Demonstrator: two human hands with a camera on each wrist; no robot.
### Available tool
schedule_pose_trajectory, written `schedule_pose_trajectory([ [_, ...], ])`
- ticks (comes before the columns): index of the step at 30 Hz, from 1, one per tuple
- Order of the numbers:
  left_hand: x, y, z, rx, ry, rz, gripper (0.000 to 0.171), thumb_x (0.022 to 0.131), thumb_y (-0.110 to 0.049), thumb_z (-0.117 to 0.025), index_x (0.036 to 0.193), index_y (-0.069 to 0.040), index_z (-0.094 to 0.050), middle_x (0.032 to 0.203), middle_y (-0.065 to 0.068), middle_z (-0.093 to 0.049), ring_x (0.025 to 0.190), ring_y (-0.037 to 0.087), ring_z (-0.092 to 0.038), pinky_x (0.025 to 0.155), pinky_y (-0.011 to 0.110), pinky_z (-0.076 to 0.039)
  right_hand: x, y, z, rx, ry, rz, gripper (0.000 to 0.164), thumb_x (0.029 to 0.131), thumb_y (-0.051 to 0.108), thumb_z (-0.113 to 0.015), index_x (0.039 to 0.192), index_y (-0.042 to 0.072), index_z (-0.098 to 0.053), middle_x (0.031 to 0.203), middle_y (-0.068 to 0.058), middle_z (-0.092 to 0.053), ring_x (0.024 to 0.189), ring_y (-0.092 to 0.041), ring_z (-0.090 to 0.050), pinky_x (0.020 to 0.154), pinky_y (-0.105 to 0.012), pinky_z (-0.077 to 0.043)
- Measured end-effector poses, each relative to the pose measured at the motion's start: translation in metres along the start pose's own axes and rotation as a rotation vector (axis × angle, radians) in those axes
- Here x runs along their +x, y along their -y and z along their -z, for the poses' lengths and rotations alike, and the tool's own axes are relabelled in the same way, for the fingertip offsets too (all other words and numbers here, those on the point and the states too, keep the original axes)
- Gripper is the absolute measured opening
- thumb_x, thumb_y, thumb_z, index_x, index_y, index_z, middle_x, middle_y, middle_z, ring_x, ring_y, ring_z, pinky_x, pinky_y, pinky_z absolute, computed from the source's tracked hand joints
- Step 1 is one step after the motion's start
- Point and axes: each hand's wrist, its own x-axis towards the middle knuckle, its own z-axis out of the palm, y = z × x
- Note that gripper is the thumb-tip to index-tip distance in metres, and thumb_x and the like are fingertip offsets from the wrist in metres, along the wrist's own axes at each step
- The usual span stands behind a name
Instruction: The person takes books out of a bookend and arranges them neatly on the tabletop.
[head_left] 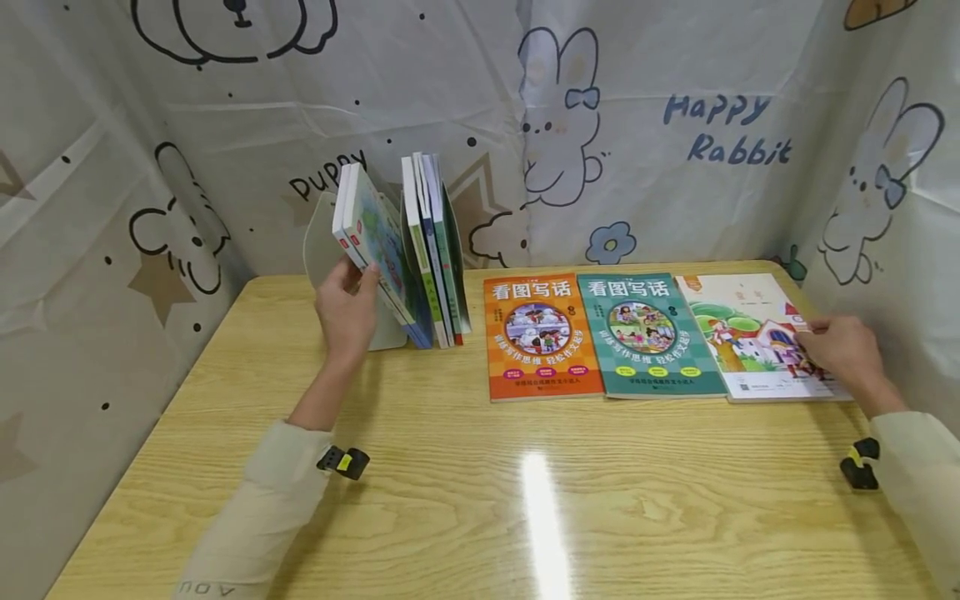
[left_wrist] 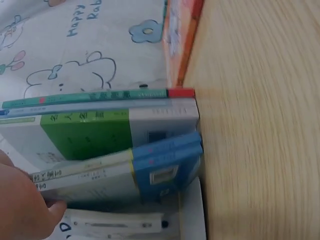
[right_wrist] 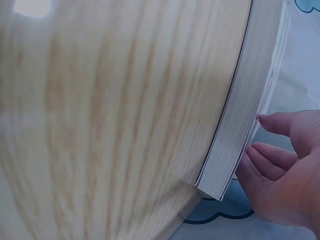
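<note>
My left hand [head_left: 348, 312] grips a pair of books [head_left: 372, 242] with white and blue spines, thumb on the near cover side. They stand tilted inside a white bookend [head_left: 321, 237], leaning toward several upright books [head_left: 431, 250] with green and white spines. In the left wrist view, the blue lower spines [left_wrist: 167, 170] reach close to the tabletop. At the far right, my right hand [head_left: 847, 354] pinches the right edge of a white picture-cover book [head_left: 750, 333] lying flat. In the right wrist view, its thumb touches the cover beside the page block [right_wrist: 235, 100]; some fingertips are hidden.
An orange book [head_left: 543, 337] and a teal book [head_left: 652, 333] lie flat in a row left of the white one. The wooden table [head_left: 450, 483] ends at a patterned cloth [head_left: 645, 225] hanging behind and at both sides.
</note>
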Motion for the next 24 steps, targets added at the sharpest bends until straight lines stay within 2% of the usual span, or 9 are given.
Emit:
schedule_pose_trajectory([
  [2,-0.001,0.001,-0.002,-0.023,-0.031,-0.004,0.039,0.097,-0.006,-0.063,0.135,0.002,-0.058,0.13,0.019,-0.062,0.118,0.023,-0.061,0.098,0.028,-0.049,-0.001,-0.001,0.0,0.002,-0.006,0.008,0.049,0.102,0.017,-0.049,0.132,-0.022,-0.045,0.117,-0.037,-0.049,0.093,-0.041,-0.05,0.058,-0.027,-0.037],
  [4,-0.007,-0.008,-0.005,-0.025,-0.058,-0.008,0.038,0.097,-0.004,-0.062,0.134,0.004,-0.058,0.13,0.02,-0.062,0.118,0.025,-0.061,0.097,0.028,-0.05,-0.002,-0.002,-0.001,0.01,-0.008,0.016,0.051,0.102,0.019,-0.049,0.132,-0.022,-0.045,0.116,-0.037,-0.049,0.092,-0.041,-0.051,0.057,-0.026,-0.037],
  [6,-0.007,-0.006,-0.007,-0.043,-0.083,-0.031,0.036,0.097,-0.002,-0.062,0.132,0.006,-0.059,0.128,0.022,-0.063,0.116,0.025,-0.063,0.096,0.028,-0.05,-0.004,-0.004,-0.001,0.015,-0.012,0.028,0.053,0.103,0.022,-0.047,0.134,-0.021,-0.043,0.117,-0.037,-0.049,0.094,-0.041,-0.05,0.059,-0.029,-0.041],
  [9,-0.007,-0.007,-0.009,-0.058,-0.109,-0.06,0.032,0.097,0.0,-0.061,0.128,0.008,-0.062,0.125,0.024,-0.063,0.115,0.026,-0.064,0.094,0.028,-0.052,-0.005,-0.005,0.001,0.019,-0.034,0.043,0.055,0.104,0.024,-0.044,0.136,-0.02,-0.041,0.123,-0.039,-0.047,0.1,-0.045,-0.05,0.069,-0.044,-0.049],
  [11,-0.003,-0.002,-0.007,-0.069,-0.128,-0.084,0.029,0.097,-0.001,-0.061,0.125,0.009,-0.064,0.122,0.024,-0.065,0.114,0.024,-0.065,0.093,0.027,-0.052,-0.005,-0.004,0.002,0.014,-0.054,0.057,0.055,0.104,0.025,-0.042,0.136,-0.019,-0.041,0.127,-0.04,-0.047,0.106,-0.048,-0.05,0.081,-0.056,-0.047],
  [12,-0.003,-0.004,-0.006,-0.066,-0.138,-0.091,0.028,0.098,0.0,-0.061,0.123,0.01,-0.065,0.121,0.024,-0.065,0.113,0.025,-0.065,0.092,0.027,-0.053,-0.004,-0.004,0.002,0.013,-0.065,0.065,0.054,0.104,0.024,-0.042,0.136,-0.019,-0.042,0.129,-0.041,-0.046,0.109,-0.049,-0.049,0.086,-0.059,-0.045],
  [14,-0.004,-0.009,-0.003,-0.053,-0.148,-0.11,0.026,0.098,0.0,-0.06,0.121,0.01,-0.066,0.119,0.024,-0.067,0.111,0.025,-0.066,0.09,0.028,-0.054,-0.004,-0.004,0.001,0.018,-0.077,0.069,0.054,0.104,0.025,-0.041,0.137,-0.019,-0.042,0.13,-0.041,-0.046,0.113,-0.051,-0.048,0.092,-0.062,-0.042],
  [19,-0.006,-0.02,0.004,-0.02,-0.149,-0.158,0.023,0.098,-0.002,-0.06,0.118,0.008,-0.069,0.114,0.021,-0.069,0.107,0.023,-0.068,0.087,0.028,-0.055,-0.005,-0.003,0.0,0.039,-0.085,0.074,0.056,0.105,0.029,-0.04,0.139,-0.016,-0.041,0.133,-0.041,-0.045,0.117,-0.052,-0.046,0.095,-0.063,-0.04],
  [24,-0.01,-0.036,0.012,0.036,-0.186,-0.274,0.022,0.098,-0.004,-0.061,0.114,0.009,-0.07,0.108,0.019,-0.072,0.098,0.018,-0.071,0.081,0.023,-0.056,-0.003,0.005,-0.003,0.029,-0.101,0.091,0.058,0.106,0.033,-0.04,0.139,-0.014,-0.044,0.132,-0.039,-0.047,0.115,-0.051,-0.047,0.094,-0.063,-0.041],
])
